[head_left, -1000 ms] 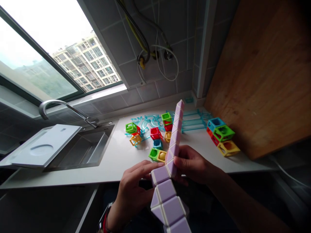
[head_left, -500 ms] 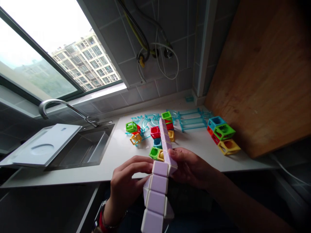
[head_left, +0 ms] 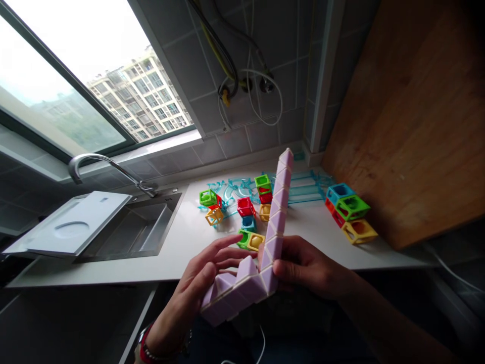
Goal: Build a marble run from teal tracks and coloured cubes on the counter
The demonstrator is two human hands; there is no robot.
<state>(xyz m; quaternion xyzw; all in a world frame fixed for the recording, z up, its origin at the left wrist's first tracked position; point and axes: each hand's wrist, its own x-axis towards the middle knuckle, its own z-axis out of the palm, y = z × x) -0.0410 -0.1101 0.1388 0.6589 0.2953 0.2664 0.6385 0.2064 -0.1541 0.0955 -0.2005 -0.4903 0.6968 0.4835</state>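
A pale purple snake puzzle (head_left: 276,222) made of jointed wedges is held in front of the counter's near edge. One long straight arm of it points up and away, while its shorter, bumpy part bends off to the lower left. My right hand (head_left: 308,265) grips it near the bend, thumb on the near side. Around the bumpy end lies my left hand (head_left: 197,283), its thumb at the side and its fingers stretched behind; part of the contact is hidden. Just beyond my hands, green and yellow cube frames (head_left: 250,239) sit on the counter.
On the white counter (head_left: 182,237) stand more cube frames: a green, red and yellow group (head_left: 212,205), and a blue, green, red and yellow stack (head_left: 348,210) at right. Clear blue track pieces (head_left: 303,194) lie behind. Left is a sink (head_left: 151,227) with a white panel (head_left: 76,222).
The snake's long straight arm has swung upright and to the right. Its bumpy part has turned leftward into my left hand, whose fingers have opened out more.
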